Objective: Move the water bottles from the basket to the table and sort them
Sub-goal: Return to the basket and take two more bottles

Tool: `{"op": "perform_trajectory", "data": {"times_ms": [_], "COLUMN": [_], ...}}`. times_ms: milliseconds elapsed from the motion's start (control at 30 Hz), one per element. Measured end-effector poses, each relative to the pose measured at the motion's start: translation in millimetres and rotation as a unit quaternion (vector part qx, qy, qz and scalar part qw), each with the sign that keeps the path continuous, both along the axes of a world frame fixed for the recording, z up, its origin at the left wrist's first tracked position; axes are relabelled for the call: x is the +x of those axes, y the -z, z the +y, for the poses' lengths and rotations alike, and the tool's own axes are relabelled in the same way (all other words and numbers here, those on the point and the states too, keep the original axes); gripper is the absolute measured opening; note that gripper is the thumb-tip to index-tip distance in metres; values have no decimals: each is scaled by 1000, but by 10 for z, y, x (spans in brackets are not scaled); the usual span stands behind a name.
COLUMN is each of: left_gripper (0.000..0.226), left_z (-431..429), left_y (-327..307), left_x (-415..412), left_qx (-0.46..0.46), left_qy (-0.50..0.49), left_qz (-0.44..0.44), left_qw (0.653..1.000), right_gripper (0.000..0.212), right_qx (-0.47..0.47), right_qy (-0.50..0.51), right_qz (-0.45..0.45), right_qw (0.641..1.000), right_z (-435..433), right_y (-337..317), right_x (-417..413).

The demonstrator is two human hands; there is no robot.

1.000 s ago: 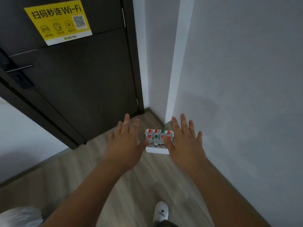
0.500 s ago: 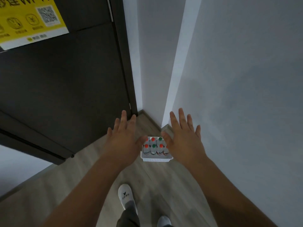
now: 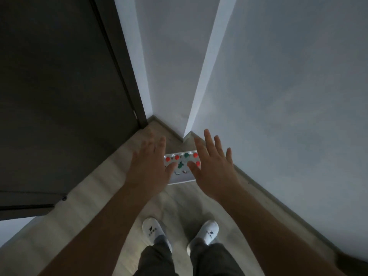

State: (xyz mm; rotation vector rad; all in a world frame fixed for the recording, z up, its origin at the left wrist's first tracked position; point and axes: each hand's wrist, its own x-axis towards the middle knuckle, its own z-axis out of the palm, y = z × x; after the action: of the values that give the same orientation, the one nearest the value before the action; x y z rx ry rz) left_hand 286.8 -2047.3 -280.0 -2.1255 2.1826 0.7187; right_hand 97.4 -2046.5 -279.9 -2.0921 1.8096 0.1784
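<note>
Task barely begun: left hand [image 3: 148,170] & right hand [image 3: 213,168] spread wide, empty, above floor basket [image 3: 180,179]; bottles [image 3: 177,157] all inside.

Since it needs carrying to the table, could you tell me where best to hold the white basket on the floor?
Probably by its two end walls, from above, left hand and right hand one per end. Upright bottles fill the white basket, leaving only its outer walls free.
</note>
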Motion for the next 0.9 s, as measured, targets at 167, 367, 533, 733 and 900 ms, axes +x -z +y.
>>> {"op": "perform_trajectory", "data": {"times_ms": [167,367,533,733,900], "left_gripper": [86,88,92,92,94], "left_z": [-169,-294,-432,-624,-735], "left_y": [838,2247,3513,4781,5439], "left_x": [-33,-142,-255,-317,-289], "left_qx": [18,54,59,29,9], "left_qy": [11,15,19,20,45], "left_qz": [-3,-1,6,-4,-16], "left_qw": [1000,998,998,999,999], "right_gripper": [79,79,89,88,86], "right_qx": [20,23,39,31,16], "right_qy": [-31,-53,-74,-74,-96], "right_qz": [-15,-19,-6,-13,-34], "right_qw": [999,998,996,997,995], "right_z": [-193,-397,-538,-680,-776], "right_y": [792,2163,3505,4868,5531], "right_x": [-36,-126,-187,-150,-136]}}
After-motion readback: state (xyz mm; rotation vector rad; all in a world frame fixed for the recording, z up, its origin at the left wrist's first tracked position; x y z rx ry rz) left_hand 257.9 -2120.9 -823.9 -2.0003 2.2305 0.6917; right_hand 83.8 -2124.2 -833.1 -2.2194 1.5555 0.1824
